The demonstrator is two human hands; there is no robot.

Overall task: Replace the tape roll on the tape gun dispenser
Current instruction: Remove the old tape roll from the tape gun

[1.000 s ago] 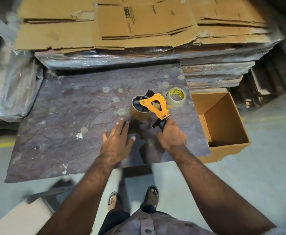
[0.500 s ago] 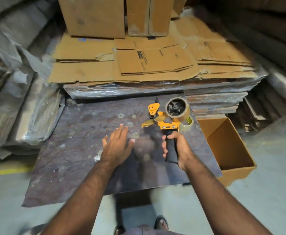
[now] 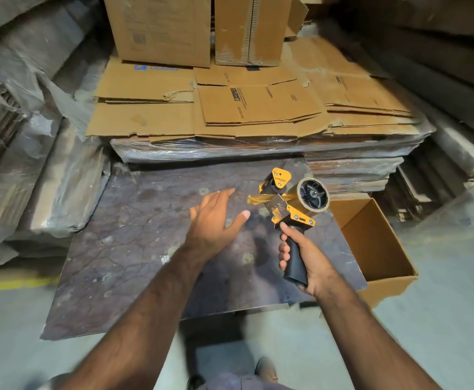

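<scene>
My right hand (image 3: 306, 263) grips the black handle of an orange tape gun (image 3: 286, 204) and holds it upright above the dark marbled board (image 3: 134, 249). A brown tape roll (image 3: 313, 197) sits on the gun's black hub, and a strip of tape runs across the serrated blade. My left hand (image 3: 216, 220) hovers open, fingers spread, just left of the gun without touching it. The second tape roll seen earlier is hidden behind the gun.
An open cardboard box (image 3: 376, 240) stands on the floor right of the board. Flattened cartons (image 3: 244, 108) lie stacked on wrapped pallets behind, with upright boxes (image 3: 162, 26) on top. Plastic-wrapped bundles (image 3: 33, 178) line the left side.
My right hand lifted the tape gun off the board and turned it upright, handle down. The left hand rose from the board toward the gun. The camera tilted upward.
</scene>
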